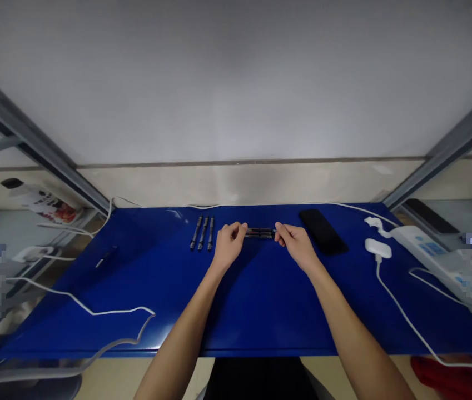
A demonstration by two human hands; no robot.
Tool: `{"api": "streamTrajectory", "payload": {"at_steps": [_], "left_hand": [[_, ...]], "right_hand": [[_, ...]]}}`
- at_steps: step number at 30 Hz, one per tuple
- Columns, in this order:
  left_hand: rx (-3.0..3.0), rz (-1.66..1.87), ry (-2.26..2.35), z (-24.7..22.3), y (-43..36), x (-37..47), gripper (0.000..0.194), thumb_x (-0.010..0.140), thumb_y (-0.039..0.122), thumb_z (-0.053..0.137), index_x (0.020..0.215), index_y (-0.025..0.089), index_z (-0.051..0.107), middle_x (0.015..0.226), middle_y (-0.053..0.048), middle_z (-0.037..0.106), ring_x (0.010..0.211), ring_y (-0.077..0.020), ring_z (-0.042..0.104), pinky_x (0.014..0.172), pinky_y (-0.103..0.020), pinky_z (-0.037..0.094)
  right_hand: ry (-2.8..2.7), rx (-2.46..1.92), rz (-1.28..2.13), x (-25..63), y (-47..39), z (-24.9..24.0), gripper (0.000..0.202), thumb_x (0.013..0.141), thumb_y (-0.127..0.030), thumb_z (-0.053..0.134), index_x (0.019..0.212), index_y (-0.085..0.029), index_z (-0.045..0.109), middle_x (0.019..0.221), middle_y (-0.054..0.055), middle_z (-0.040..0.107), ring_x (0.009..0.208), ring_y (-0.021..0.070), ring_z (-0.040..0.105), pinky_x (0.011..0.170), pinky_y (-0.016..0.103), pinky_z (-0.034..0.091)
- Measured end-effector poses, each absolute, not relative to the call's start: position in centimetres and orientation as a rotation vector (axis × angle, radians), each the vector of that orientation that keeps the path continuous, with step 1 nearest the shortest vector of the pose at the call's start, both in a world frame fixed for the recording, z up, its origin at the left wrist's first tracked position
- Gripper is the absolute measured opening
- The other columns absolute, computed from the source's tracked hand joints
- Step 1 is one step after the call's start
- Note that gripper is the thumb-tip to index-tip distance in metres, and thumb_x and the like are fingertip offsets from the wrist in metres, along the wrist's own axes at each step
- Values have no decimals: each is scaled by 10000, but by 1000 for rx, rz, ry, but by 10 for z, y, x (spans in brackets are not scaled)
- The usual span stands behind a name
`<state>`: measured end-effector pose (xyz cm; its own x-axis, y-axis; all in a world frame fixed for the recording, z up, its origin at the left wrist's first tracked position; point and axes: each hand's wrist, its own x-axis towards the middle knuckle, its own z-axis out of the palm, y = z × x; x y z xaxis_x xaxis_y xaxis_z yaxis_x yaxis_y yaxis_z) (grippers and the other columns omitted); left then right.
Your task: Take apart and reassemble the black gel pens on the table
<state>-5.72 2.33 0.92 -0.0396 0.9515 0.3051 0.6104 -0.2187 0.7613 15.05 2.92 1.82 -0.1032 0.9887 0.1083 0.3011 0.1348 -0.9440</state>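
Several dark pens (pixel 259 233) lie crosswise, one beside another, between my two hands over the blue desk (pixel 261 300). My left hand (pixel 229 245) is closed at their left ends, thumb and fingers pinched together. At the right ends, my right hand (pixel 296 243) pinches with thumb and forefinger. The fingers hide the pen ends, so how many each hand grips cannot be made out. Three more dark pens (pixel 203 233) lie side by side to the left of my left hand, pointing away from me.
A black phone (pixel 323 231) lies right of my right hand. Farther right are a white charger case (pixel 378 248) on a cable and a white power strip (pixel 440 261). At left lie a dark pen (pixel 106 256) and a white cable (pixel 114 312). A bottle (pixel 44 203) stands beyond the left frame post.
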Motion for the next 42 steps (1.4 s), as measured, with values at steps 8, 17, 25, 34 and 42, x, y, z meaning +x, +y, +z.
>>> {"api": "streamTrajectory", "payload": {"at_steps": [8, 17, 25, 34, 42], "left_hand": [[1721, 1233, 1563, 4, 28, -58, 466, 957, 484, 422, 614, 193, 299, 565, 39, 308, 585, -115, 339, 616, -261, 268], [1691, 1238, 1525, 4, 27, -57, 462, 946, 476, 442, 611, 193, 298, 569, 43, 283, 580, -112, 305, 612, -261, 250], [1643, 1238, 1512, 2, 28, -57, 448, 934, 478, 447, 611, 193, 325, 582, 40, 306, 597, -114, 305, 603, -247, 258], [1640, 1226, 1513, 2, 27, -56, 461, 936, 483, 448, 608, 190, 312, 587, 38, 302, 608, -113, 325, 596, -250, 244], [1622, 1259, 1496, 3, 26, -57, 461, 937, 493, 438, 606, 187, 342, 575, 42, 307, 585, -105, 320, 581, -250, 231]], "right_hand": [[-1556, -1196, 1011, 152, 32, 16, 279, 824, -464, 666, 909, -200, 702, 795, 37, 677, 675, 166, 589, 613, 285, 442], [-1576, -1295, 988, 153, 29, 20, 467, 922, -526, 506, 634, -184, 642, 556, 4, 542, 531, 135, 504, 541, 277, 381], [-1525, -1193, 987, 152, 34, 15, 276, 835, -449, 651, 928, -197, 718, 830, 54, 707, 707, 177, 622, 648, 298, 471], [-1565, -1222, 931, 152, 34, 13, 271, 844, -453, 644, 887, -192, 703, 798, 49, 693, 716, 186, 622, 663, 302, 469], [-1614, -1294, 943, 154, 34, 13, 407, 893, -525, 554, 730, -180, 697, 606, 26, 605, 591, 167, 561, 599, 300, 433]]}}
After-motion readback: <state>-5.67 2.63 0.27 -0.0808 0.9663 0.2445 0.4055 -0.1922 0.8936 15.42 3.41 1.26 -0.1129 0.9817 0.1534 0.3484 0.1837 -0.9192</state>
